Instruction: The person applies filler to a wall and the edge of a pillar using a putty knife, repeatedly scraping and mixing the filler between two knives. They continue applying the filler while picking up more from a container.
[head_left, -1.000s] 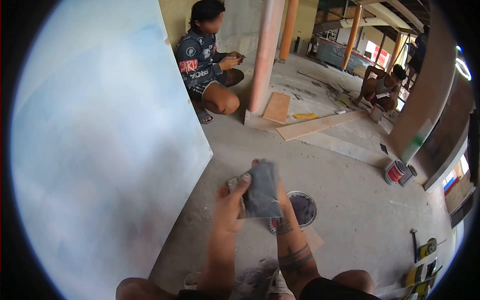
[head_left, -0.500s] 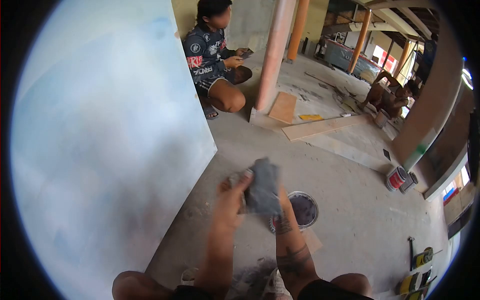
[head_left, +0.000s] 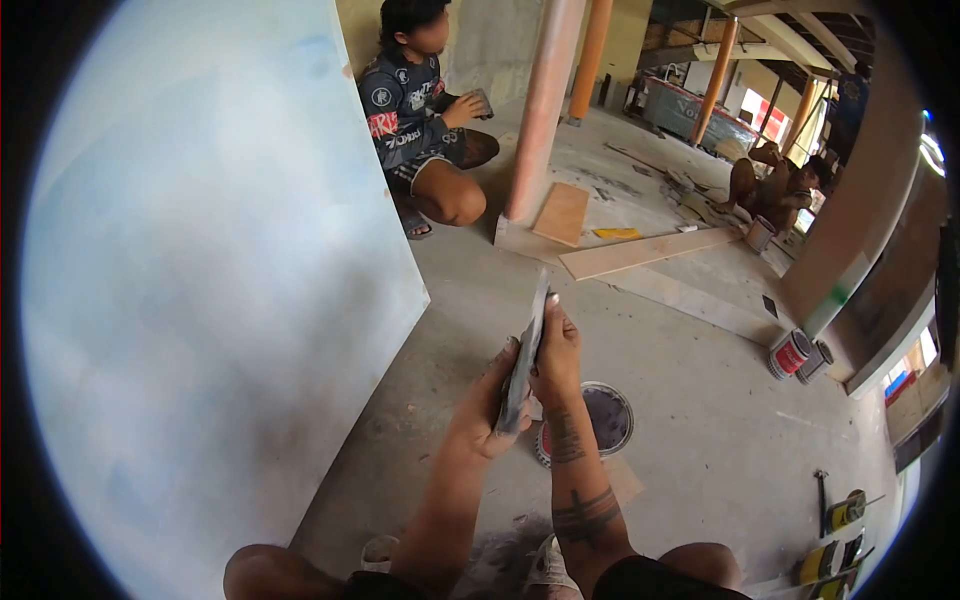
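Observation:
A thin, flat grey plate (head_left: 519,375), smeared with dark material, is seen nearly edge-on above the floor. My left hand (head_left: 484,402) is closed on its lower left side, and my right hand (head_left: 558,350) grips its upper right side. The frames do not show whether it is one plate or two pressed together. Below and right of my hands stands an open can (head_left: 608,418) with grey-purple contents, partly hidden by my right forearm.
A large pale board (head_left: 220,260) stands close on my left. Beyond it a person (head_left: 415,120) squats, holding a dark flat thing; another person (head_left: 775,190) is farther back. Wooden planks (head_left: 650,254), paint cans (head_left: 790,354) and a hammer (head_left: 821,500) lie or stand around.
The plate has turned from showing its broad face to nearly edge-on. My right hand, formerly behind it, now shows on its right side. The squatting person's dark flat thing has tilted.

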